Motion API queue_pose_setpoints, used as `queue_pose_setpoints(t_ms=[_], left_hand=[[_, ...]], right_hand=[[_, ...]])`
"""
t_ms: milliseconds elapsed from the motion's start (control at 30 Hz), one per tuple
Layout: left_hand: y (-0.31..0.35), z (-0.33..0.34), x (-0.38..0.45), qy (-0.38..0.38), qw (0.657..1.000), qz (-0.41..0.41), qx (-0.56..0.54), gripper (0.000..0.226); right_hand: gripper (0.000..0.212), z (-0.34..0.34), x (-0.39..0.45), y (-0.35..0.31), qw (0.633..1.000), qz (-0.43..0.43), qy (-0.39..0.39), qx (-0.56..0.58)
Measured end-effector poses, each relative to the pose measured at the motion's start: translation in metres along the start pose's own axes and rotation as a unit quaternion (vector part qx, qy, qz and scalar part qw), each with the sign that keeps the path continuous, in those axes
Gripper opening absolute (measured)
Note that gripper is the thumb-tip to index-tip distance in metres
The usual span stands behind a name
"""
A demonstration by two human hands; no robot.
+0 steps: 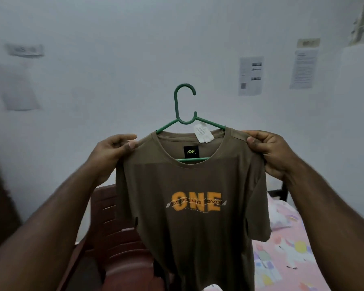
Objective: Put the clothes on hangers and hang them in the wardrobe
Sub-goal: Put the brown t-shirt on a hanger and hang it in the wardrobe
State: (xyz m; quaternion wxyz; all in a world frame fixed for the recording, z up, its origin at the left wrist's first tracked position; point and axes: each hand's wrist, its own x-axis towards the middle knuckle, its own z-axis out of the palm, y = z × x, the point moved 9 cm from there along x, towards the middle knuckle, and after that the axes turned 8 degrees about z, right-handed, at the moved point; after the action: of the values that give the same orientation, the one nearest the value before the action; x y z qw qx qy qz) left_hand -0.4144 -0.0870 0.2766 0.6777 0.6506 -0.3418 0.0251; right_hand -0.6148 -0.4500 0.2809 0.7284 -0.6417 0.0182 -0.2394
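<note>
Several printed paper sheets [251, 75] are stuck on the pale painted wall [135, 49]; below stand a dark red-brown slatted plastic chair [116, 232] and a bed with a pink cartoon-print sheet [286, 255]. Both arms reach forward and up. The left hand [111, 153] pinches one shoulder of the olive-brown T-shirt with orange "ONE" lettering [193, 206], the right hand [269, 152] pinches the other, holding it up on the green plastic hanger [184, 106] before the wall
</note>
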Motion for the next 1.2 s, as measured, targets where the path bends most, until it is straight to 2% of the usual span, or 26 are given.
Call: queue_pose_setpoints(t_ms=[67,133,200,333,600,1000,1200], left_hand=[[-0.012,-0.024,-0.023,0.005,0.999,-0.042,-0.01,0.037],[-0.023,-0.044,-0.045,0.011,0.997,-0.07,-0.032,0.036],[-0.027,-0.065,-0.062,0.053,0.994,-0.057,-0.08,0.031],[-0.024,-0.122,-0.09,0.185,0.973,-0.026,-0.139,0.018],[0.025,-0.249,-0.171,0.326,0.939,0.032,-0.103,0.014],[0.128,-0.418,-0.334,0.427,0.902,0.053,-0.025,0.014],[0.181,-0.471,-0.396,0.446,0.893,0.067,-0.001,0.016]], right_hand=[[0.024,0.02,0.008,0.006,1.0,0.005,-0.014,0.003],[0.023,0.044,0.015,0.013,0.999,0.015,-0.033,0.005],[0.023,0.071,0.021,0.021,0.998,0.027,-0.053,0.014],[0.024,0.13,0.027,0.035,0.994,0.047,-0.097,0.029],[0.035,0.264,0.009,0.046,0.973,0.075,-0.215,0.032],[0.028,0.482,-0.076,0.047,0.943,0.077,-0.313,0.085],[0.031,0.579,-0.105,0.044,0.917,0.081,-0.367,0.134]])
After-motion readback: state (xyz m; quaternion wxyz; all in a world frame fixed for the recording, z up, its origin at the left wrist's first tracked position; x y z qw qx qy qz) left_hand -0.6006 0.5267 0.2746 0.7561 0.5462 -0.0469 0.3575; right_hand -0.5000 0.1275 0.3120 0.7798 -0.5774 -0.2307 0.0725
